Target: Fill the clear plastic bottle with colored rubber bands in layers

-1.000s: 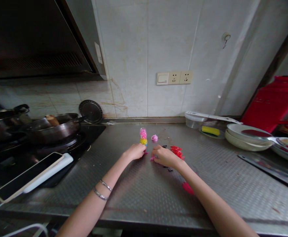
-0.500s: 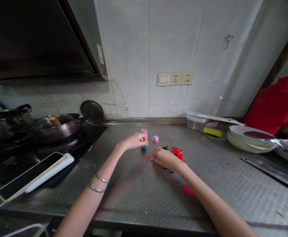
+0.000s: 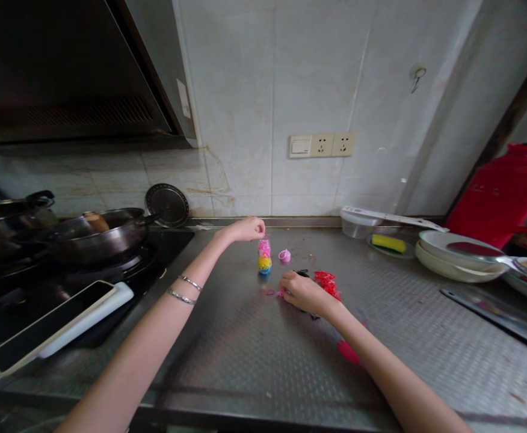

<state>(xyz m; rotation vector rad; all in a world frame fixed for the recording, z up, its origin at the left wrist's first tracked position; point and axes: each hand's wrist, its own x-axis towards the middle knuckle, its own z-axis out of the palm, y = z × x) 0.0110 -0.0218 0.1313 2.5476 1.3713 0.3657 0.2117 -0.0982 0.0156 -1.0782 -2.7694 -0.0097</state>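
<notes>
A small clear bottle [image 3: 264, 255] stands upright on the counter, filled in pink, yellow and blue layers. Just above its mouth is my left hand [image 3: 245, 229], fingertips pinched together; whatever they hold is too small to make out. My right hand [image 3: 303, 292] rests low on the counter, its fingers closed at some small pink elastic bands [image 3: 280, 294]. A loose pink band [image 3: 270, 293] lies to their left. Behind my right hand sits a pink cap [image 3: 284, 256]. Red elastic bands [image 3: 327, 284] are heaped to the right, with black bands [image 3: 303, 273] partly hidden by the hand.
A pink object [image 3: 348, 352] lies partly under my right forearm. On the left are a phone [image 3: 49, 325] and a pan [image 3: 105, 237] on the stove. Bowls [image 3: 459, 264], a yellow sponge [image 3: 388, 243], a knife [image 3: 498, 316] and a red flask [image 3: 500, 195] occupy the right side.
My left hand has risen from the bottle's side to above its mouth, uncovering the coloured layers. My right hand stays nearly in place at the pink bands.
</notes>
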